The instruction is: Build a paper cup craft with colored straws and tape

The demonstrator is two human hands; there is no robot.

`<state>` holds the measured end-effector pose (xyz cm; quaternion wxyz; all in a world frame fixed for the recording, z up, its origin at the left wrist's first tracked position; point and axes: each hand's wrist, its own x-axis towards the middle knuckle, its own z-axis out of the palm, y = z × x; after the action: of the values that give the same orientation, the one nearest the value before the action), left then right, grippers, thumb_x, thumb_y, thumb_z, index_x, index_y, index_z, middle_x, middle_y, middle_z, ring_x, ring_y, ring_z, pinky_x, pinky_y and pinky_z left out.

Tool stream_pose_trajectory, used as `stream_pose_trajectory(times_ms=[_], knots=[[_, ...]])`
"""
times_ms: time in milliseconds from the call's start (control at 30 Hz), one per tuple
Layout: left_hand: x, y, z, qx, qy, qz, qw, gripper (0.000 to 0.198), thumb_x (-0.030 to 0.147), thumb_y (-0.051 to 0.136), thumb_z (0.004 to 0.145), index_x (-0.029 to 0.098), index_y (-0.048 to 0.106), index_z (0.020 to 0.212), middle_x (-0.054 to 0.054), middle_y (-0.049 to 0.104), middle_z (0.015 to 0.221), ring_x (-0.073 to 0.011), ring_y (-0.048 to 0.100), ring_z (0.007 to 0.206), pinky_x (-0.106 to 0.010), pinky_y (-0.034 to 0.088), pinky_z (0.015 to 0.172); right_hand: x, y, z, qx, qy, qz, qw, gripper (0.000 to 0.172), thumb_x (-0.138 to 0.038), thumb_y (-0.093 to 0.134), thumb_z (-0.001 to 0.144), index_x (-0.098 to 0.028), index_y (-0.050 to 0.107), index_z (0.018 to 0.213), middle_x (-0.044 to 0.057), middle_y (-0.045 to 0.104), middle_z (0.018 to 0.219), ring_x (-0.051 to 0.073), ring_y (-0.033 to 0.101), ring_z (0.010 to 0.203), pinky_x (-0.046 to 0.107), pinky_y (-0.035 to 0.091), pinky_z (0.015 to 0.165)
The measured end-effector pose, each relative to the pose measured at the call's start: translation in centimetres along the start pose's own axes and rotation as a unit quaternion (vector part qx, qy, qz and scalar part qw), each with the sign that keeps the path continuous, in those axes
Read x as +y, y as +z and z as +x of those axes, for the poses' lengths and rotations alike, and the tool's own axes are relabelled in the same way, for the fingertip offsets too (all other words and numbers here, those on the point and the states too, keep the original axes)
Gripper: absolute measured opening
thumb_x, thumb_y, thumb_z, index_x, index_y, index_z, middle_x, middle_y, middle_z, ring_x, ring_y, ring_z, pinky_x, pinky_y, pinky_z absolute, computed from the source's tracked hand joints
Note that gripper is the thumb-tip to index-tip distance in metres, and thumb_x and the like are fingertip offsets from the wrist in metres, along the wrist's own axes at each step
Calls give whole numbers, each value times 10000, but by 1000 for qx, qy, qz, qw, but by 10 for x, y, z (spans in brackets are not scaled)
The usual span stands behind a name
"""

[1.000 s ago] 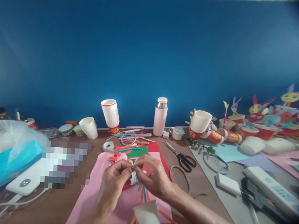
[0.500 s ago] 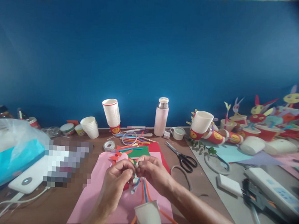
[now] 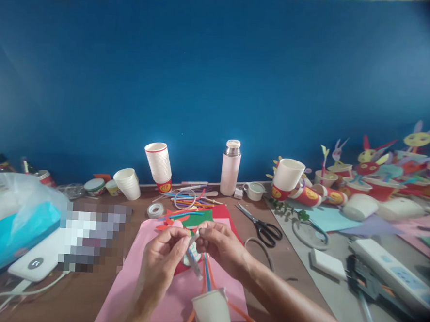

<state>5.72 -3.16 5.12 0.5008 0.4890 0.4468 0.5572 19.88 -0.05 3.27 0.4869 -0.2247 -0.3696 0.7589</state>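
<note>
My left hand (image 3: 161,260) is closed in a pinch, thumb against forefinger, on a narrow whitish strip of tape (image 3: 195,268). The fingertips of my right hand (image 3: 221,246) pinch the upper end of the same strip, just beside the left fingers. Its other end dangles below them over a red piece with a white, blue-marked patch (image 3: 193,255). Nearer me lies a white paper cup (image 3: 213,312), with orange pipe cleaners (image 3: 246,316) and a blue one sticking out from around it. Beneath everything is a pink paper sheet (image 3: 127,291).
A tape roll (image 3: 155,210) sits behind the pink sheet, near colourful pipe cleaners (image 3: 189,198). To the right are black-handled scissors (image 3: 264,227) and a power strip (image 3: 395,274). Along the wall stand stacked cups (image 3: 158,162), a pink flask (image 3: 231,169) and paper-cup animals (image 3: 371,165).
My hands have drawn slightly apart, and more of the whitish strip now shows, hanging straighter between and below the fingers. The view has shifted a little.
</note>
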Motion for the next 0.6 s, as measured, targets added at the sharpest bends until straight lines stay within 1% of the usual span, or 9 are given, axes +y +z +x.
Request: stream_pose_trajectory(times_ms=[100,167,233,300,367,433,533,600], knots=[[-1,-1,1,19,-6,10,1000,121,278,647,711,165,639,756,48,529,537,-56,402,465,-150,330,449,-2,-1,-1,-3,-19,-19,1000,122,-222,620,742,-111,595,699,-10,553,575,66,468,526,204,361,571],[-1,-3,2,20,8,30,999,108,270,634,723,170,652,760,37,546,567,-67,429,496,-157,352,473,-3,-1,-2,-11,-24,-42,999,134,-233,613,752,-111,594,700,-12,551,573,66,468,528,203,355,567],[-1,-3,3,1,35,53,998,87,250,622,730,173,663,732,13,571,666,-90,479,578,-170,387,528,-4,-1,-3,-15,-24,-74,997,153,-253,618,750,-112,591,695,-14,547,566,68,469,527,205,351,560],[1,-4,4,-33,58,73,995,90,230,607,740,176,664,695,-7,578,775,-113,510,671,-180,406,583,-6,0,-5,-17,-23,-103,994,180,-282,634,735,-116,584,687,-18,539,554,72,465,521,209,352,553],[3,-4,4,-57,66,79,993,107,217,589,752,179,653,675,-7,574,799,-120,516,714,-180,407,617,-9,2,-6,-18,-23,-128,991,214,-316,651,715,-119,578,677,-22,531,544,74,458,514,213,355,545],[5,-4,3,-78,47,73,993,118,220,572,768,180,638,678,8,561,724,-109,505,675,-174,402,615,-12,3,-6,-17,-26,-152,988,245,-347,660,703,-120,574,672,-22,531,545,74,454,511,214,355,537],[6,-6,0,-111,-11,57,992,119,250,567,776,171,624,709,31,528,628,-83,456,572,-166,382,554,-16,5,-7,-8,-30,-184,982,266,-375,662,700,-126,572,671,-28,530,549,69,448,508,208,351,531],[5,-7,-1,-118,-33,53,991,131,268,578,767,160,613,702,39,506,585,-75,429,533,-163,364,516,-17,6,-8,-4,-32,-202,979,272,-386,657,705,-130,573,671,-33,526,552,65,444,509,205,350,533]])
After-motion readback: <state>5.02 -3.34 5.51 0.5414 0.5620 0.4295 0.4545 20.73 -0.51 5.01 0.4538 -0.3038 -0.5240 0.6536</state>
